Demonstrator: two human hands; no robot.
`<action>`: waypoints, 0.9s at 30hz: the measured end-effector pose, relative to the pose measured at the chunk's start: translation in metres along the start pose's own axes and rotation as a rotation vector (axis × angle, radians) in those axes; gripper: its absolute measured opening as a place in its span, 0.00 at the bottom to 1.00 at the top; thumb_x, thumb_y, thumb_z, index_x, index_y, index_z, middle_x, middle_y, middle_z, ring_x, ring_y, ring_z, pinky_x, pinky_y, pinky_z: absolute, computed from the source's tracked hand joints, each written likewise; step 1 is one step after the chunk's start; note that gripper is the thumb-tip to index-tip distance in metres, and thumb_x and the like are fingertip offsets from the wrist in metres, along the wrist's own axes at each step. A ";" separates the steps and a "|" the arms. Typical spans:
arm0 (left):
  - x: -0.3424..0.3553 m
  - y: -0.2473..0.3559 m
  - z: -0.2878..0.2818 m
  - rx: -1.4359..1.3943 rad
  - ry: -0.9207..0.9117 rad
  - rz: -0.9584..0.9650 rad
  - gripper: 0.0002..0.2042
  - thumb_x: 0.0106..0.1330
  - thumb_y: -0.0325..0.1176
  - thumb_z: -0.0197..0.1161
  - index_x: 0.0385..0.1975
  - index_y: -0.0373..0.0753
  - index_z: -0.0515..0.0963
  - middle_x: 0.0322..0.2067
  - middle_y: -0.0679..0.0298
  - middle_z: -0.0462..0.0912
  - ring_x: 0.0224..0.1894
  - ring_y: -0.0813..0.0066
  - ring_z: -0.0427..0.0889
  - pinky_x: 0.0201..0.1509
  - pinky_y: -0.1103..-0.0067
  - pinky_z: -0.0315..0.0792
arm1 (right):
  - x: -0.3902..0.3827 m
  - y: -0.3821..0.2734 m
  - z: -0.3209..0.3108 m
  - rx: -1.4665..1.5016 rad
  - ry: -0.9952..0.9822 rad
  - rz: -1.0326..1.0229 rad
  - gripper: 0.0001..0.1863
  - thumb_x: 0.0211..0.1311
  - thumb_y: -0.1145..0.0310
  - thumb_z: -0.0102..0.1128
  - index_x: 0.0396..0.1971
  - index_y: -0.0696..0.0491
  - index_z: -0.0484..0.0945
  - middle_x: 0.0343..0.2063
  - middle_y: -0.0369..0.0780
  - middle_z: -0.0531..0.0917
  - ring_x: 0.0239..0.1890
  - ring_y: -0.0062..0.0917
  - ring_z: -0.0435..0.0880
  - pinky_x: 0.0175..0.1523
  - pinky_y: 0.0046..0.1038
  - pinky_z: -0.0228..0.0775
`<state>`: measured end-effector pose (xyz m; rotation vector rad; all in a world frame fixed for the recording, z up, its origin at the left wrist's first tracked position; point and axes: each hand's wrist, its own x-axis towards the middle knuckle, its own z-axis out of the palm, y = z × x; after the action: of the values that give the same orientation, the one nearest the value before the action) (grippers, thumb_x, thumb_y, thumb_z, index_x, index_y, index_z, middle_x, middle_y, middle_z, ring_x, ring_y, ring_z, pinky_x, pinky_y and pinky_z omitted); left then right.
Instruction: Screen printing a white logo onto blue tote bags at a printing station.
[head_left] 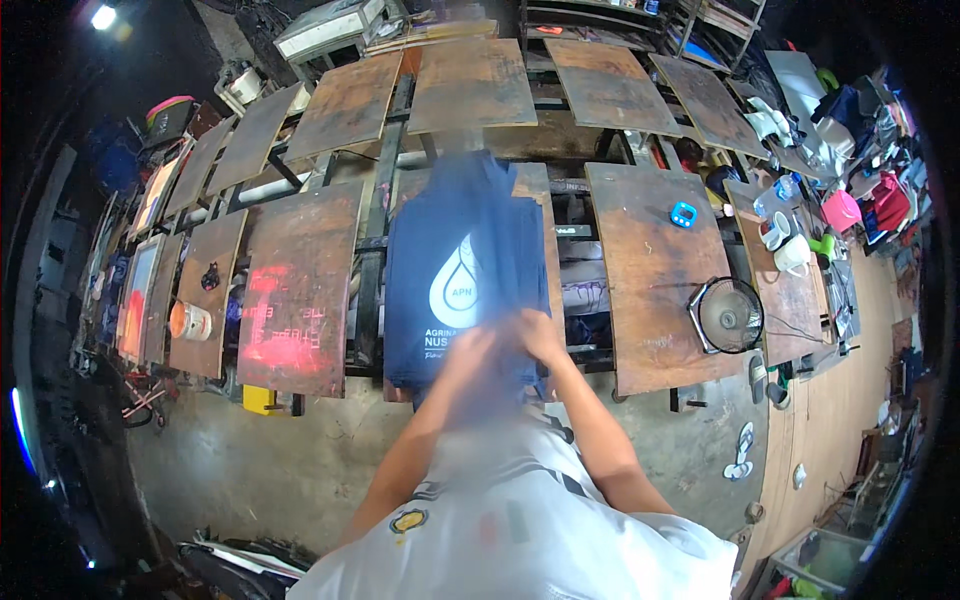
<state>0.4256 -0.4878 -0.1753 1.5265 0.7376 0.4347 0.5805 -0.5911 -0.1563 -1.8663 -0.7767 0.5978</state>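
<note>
A stack of navy blue cloth pieces (pixel 408 300), seemingly bags, lies on a board at the middle of the near row. The top piece carries a white drop-shaped print with lettering below it. My left hand (pixel 472 350) is over the lower part of the print; a blurred streak hides its fingers. Close beside it, my right hand (pixel 540 335) is curled at the stack's near right side, its fingers closed on navy cloth. The same blur veils the middle of the stack, so the cloth between my hands is unclear.
Wooden boards stand in two rows on a dark metal frame. To the right are a round black fan (pixel 728 315), a small blue device (pixel 683 214) and white mugs (pixel 792 255). A white tub (pixel 190 321) sits left, near a red-stained board (pixel 292 330). Slippers (pixel 741 455) lie on the floor.
</note>
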 end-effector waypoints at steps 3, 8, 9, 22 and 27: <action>0.005 -0.003 0.002 0.087 -0.028 0.047 0.20 0.72 0.38 0.62 0.19 0.44 0.62 0.20 0.78 0.57 0.23 0.88 0.54 0.25 0.82 0.51 | 0.000 -0.002 -0.001 0.001 0.015 0.011 0.22 0.61 0.56 0.65 0.19 0.59 0.72 0.17 0.51 0.75 0.21 0.43 0.78 0.28 0.39 0.65; 0.024 0.028 0.019 0.221 -0.037 -0.033 0.14 0.70 0.41 0.63 0.29 0.36 0.76 0.22 0.72 0.73 0.25 0.86 0.69 0.30 0.83 0.66 | -0.006 0.006 0.001 -0.142 0.021 -0.169 0.19 0.56 0.56 0.67 0.25 0.58 0.75 0.24 0.52 0.79 0.30 0.49 0.80 0.34 0.43 0.68; 0.035 0.020 0.019 0.217 0.037 0.041 0.16 0.68 0.42 0.65 0.38 0.31 0.80 0.27 0.63 0.82 0.28 0.77 0.78 0.35 0.78 0.73 | -0.007 0.002 0.000 -0.186 -0.053 -0.146 0.18 0.55 0.56 0.68 0.27 0.57 0.75 0.27 0.50 0.81 0.33 0.49 0.81 0.37 0.44 0.70; 0.101 0.090 -0.023 0.279 0.103 0.107 0.14 0.59 0.35 0.66 0.22 0.30 0.74 0.19 0.61 0.75 0.23 0.74 0.71 0.29 0.71 0.66 | -0.071 -0.080 0.011 -0.450 -0.361 -0.427 0.10 0.54 0.65 0.66 0.25 0.56 0.78 0.28 0.47 0.82 0.35 0.46 0.83 0.41 0.45 0.74; 0.100 0.085 -0.032 0.225 0.008 0.040 0.14 0.64 0.38 0.66 0.39 0.31 0.81 0.28 0.62 0.84 0.30 0.80 0.79 0.33 0.77 0.72 | -0.063 -0.069 0.013 -0.404 -0.205 -0.405 0.15 0.56 0.59 0.67 0.31 0.56 0.77 0.31 0.46 0.83 0.37 0.46 0.83 0.42 0.43 0.74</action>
<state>0.4920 -0.3933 -0.1040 1.7532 0.7833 0.3983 0.5119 -0.6082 -0.0944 -1.9411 -1.4563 0.3925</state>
